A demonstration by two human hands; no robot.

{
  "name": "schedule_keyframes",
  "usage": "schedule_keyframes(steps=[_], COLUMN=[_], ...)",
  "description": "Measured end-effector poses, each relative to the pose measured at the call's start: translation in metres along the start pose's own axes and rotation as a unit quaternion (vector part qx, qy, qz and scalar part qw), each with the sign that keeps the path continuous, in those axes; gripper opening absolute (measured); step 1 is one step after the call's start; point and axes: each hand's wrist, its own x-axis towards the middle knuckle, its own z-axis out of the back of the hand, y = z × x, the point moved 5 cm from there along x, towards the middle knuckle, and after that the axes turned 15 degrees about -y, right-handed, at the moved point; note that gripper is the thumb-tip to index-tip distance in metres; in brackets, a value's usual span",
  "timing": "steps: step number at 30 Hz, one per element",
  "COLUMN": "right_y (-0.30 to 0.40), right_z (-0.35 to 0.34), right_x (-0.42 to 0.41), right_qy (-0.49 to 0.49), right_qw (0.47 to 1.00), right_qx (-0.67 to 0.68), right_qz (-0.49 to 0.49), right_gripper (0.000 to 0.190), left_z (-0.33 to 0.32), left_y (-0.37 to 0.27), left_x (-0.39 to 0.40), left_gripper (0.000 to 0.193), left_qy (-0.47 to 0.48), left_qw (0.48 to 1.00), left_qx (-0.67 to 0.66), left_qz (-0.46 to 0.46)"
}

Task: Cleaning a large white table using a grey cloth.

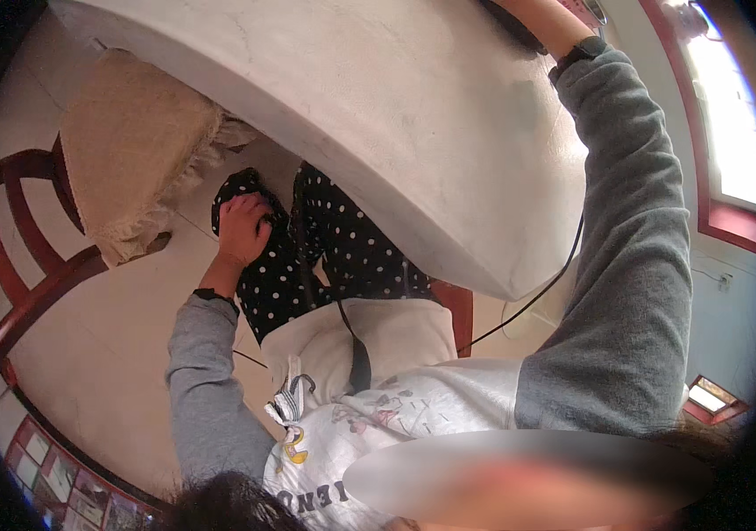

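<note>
My left hand [243, 229] rests on my left knee, over black trousers with white dots [272, 292]. Its fingers are a little bent, the thumb stands apart, and nothing shows in it. My right arm reaches up along the right side over the white marble-like table [378, 106]. A dark band [587, 50] circles its wrist, and the hand beyond is cut off by the top edge. Below that forearm lies a dark, rounded object [514, 26], only partly seen. Beside the wrist is a pink item with writing and a metallic rim [587, 12].
A red-brown wooden chair [39, 285] stands at left, with a beige fringed cloth [139, 146] on its seat. The table's corner points towards my body. A black cable [531, 305] runs between the table and my right side. A red-framed window [726, 126] is at right.
</note>
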Motion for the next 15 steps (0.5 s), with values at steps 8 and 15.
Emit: schedule_keyframes(steps=[8,15], right_y=[0.022,0.038], right_z=[0.024,0.061], right_x=[-0.014,-0.103], right_qy=[0.158,0.041], right_qw=[0.985,0.977], right_qx=[-0.070,0.143], right_qz=[0.030,0.150], right_gripper=[0.033,0.018], left_z=[0.005,0.003], left_y=[-0.003,0.003], left_x=[-0.003,-0.014], left_gripper=[0.021,0.022], left_qy=[-0.053,-0.035], left_qw=[0.998,0.997], left_qx=[0.003,0.030], left_qz=[0.032,0.056])
